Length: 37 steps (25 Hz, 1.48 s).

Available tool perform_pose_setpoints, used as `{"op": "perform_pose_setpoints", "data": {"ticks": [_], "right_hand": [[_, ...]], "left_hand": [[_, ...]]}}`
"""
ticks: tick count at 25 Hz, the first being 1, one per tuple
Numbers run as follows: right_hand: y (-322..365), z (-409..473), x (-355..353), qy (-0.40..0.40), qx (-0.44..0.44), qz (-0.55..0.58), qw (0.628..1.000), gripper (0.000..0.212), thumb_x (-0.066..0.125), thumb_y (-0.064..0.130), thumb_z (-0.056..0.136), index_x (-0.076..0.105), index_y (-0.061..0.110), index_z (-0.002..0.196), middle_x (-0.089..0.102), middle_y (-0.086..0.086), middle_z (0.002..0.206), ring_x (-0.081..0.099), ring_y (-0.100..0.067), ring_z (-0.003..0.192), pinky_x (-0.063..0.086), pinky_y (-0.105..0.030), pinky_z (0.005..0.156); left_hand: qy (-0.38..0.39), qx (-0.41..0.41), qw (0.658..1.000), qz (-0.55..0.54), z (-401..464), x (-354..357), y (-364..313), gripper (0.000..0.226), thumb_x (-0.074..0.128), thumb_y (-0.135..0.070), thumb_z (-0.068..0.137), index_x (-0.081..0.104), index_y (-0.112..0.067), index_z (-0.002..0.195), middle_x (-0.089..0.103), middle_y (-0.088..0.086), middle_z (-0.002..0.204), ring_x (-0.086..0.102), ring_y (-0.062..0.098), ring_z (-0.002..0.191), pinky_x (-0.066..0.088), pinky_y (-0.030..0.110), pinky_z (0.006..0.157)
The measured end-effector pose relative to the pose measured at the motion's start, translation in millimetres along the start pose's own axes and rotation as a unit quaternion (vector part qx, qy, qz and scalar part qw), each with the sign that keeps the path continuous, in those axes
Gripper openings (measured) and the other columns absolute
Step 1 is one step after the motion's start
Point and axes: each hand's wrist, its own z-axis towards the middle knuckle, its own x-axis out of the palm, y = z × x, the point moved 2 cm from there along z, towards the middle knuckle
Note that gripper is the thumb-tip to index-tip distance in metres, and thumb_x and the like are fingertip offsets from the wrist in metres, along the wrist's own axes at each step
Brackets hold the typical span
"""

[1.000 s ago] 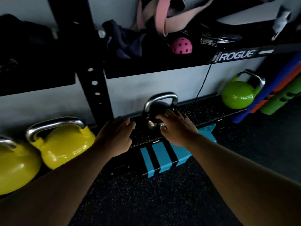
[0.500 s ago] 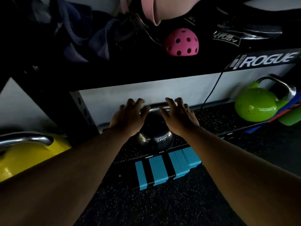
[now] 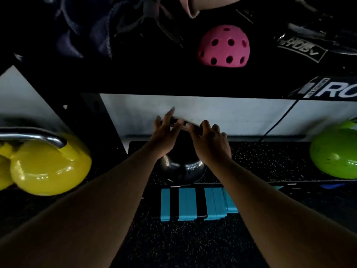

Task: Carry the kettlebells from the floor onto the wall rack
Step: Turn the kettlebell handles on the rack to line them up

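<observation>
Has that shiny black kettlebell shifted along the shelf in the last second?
No. The black kettlebell sits just above the blue striped block, as before; only the camera came closer.

Middle kettlebell (image 3: 181,169) on lower shelf (image 3: 270,161), between 2 others: one far left (image 3: 50,167), one far right (image 3: 334,153); ball (image 3: 224,46) on shelf above

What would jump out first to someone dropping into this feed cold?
Dead centre, the left hand and right hand sit at the handle of a dark, shiny kettlebell on the low speckled shelf. A glossy yellow kettlebell stands at left, a green one at the right edge. Above, a pink perforated ball glows on the dark upper shelf.
</observation>
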Motion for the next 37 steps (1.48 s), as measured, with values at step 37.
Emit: {"op": "perform_pose_setpoints", "data": {"ticks": [37], "right_hand": [[29.9,-23.3,43.7,0.071,0.083,0.528,0.842,0.045,0.026,0.041,0.106,0.031,0.038,0.15,0.063,-0.022,0.121,0.059,-0.01,0.062,0.05,-0.02,0.051]], "left_hand": [[0.045,-0.039,0.984,-0.168,33.5,10.2,9.1,0.054,0.02,-0.054,0.102,0.02,-0.037,0.153,0.018,0.006,0.163,0.022,0.026,0.147,0.02,0.047,0.12]]}}
